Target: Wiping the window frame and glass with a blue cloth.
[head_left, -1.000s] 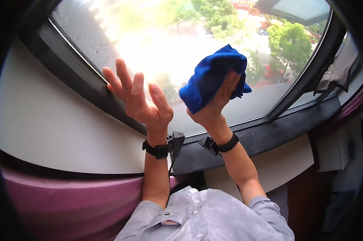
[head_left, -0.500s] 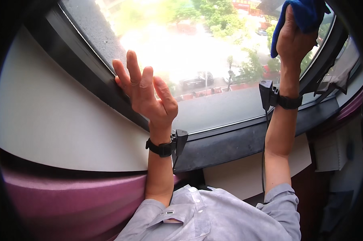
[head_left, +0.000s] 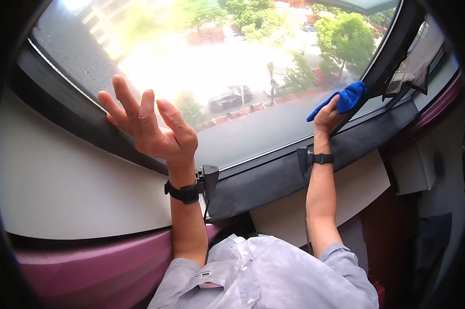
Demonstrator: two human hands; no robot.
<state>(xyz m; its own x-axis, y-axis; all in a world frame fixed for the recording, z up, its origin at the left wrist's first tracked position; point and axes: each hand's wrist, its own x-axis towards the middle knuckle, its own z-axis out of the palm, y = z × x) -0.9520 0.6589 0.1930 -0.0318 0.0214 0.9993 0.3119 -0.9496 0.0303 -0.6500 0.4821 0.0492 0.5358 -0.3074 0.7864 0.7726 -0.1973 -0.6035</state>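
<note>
A large window pane [head_left: 227,129] fills the upper middle, set in a dark frame [head_left: 93,121]. My right hand [head_left: 327,116] holds a blue cloth [head_left: 352,98] against the lower right part of the glass, close to the frame's right side. The cloth hides some of the fingers. On the left, my left hand [head_left: 152,126] is raised before the pane with its fingers spread and nothing in it. Its outer fingers are near the left frame edge; whether they touch it I cannot tell.
A dark sill [head_left: 284,175] runs below the glass. White panel [head_left: 78,180] lies at left, with a pink curtain [head_left: 98,268] beneath it. Grey mesh fabric [head_left: 412,62] hangs right of the frame. Each wrist carries a strapped black device [head_left: 209,180] with a cable.
My right hand has come down the pane with the blue cloth, from the top right to the lower right corner area. The view has shifted; my left hand stays spread.
</note>
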